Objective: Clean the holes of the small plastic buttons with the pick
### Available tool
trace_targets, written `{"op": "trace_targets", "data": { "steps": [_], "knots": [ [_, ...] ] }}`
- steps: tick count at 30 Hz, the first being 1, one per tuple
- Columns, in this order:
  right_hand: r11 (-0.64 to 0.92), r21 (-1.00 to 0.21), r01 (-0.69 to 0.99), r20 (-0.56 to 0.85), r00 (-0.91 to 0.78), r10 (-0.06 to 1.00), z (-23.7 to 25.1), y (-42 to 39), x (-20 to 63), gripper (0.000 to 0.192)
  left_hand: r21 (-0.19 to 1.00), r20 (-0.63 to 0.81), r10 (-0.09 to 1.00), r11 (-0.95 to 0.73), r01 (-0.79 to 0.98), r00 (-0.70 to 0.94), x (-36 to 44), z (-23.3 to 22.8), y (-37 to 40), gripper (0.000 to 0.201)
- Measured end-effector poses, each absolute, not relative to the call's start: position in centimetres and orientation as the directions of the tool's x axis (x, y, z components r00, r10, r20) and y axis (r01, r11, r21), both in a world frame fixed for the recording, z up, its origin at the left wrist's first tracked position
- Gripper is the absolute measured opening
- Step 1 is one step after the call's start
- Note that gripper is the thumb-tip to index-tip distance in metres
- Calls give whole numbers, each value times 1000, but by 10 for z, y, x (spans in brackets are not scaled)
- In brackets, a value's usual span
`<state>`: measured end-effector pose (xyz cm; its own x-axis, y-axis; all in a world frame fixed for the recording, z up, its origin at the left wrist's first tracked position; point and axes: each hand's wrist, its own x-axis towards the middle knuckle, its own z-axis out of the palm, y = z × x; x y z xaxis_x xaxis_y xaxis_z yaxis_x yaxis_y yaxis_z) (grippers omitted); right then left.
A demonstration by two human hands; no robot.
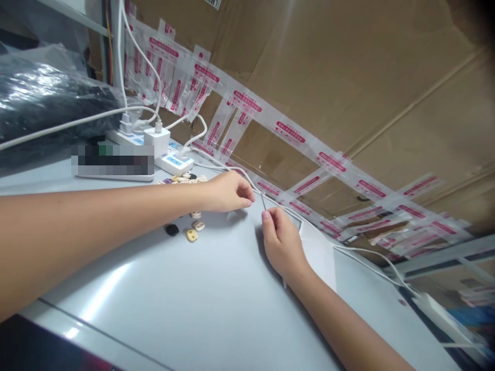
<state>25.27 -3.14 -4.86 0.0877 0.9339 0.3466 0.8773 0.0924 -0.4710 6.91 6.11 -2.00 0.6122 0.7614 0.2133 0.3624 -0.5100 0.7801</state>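
Note:
My right hand (284, 239) is closed in a pinch on a thin grey metal rod (263, 202), whose tip points up and away. Just left of it, my left hand (231, 191) hovers over the table with fingers curled and thumb near fingertips; whatever it may hold is hidden. Small two-holed pieces that look like cord locks lie near and behind my left wrist: a yellow one (192, 235), a black one (172, 230) and a cream one (199, 225). A mixed pile of them (185, 178) is partly covered by my left forearm.
Behind my hands, a white cable (240, 170) runs along the table (201, 299) edge against a taped cardboard sheet (348, 93). Power strips (176, 162) with a charger (157, 140) stand back left, beside a plastic-wrapped dark bundle (50, 98). White paper (319, 252) lies beside my right hand.

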Motion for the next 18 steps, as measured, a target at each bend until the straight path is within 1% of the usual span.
{"op": "trace_targets", "data": {
  "steps": [5,10,12,18],
  "knots": [
    [121,-537,835,348,89,933,-50,-31,255,26,827,225,804,-456,329,550,71,-18,60,20],
    [160,-627,763,317,62,946,-52,-32,257,24,864,316,779,-472,174,541,71,-23,68,18],
    [177,-634,752,318,45,947,-52,-33,257,24,877,324,775,-462,136,543,71,-26,70,18],
    [198,-625,755,323,19,946,-51,-32,258,24,877,337,748,-471,99,571,71,-27,72,19]
  ]
}}
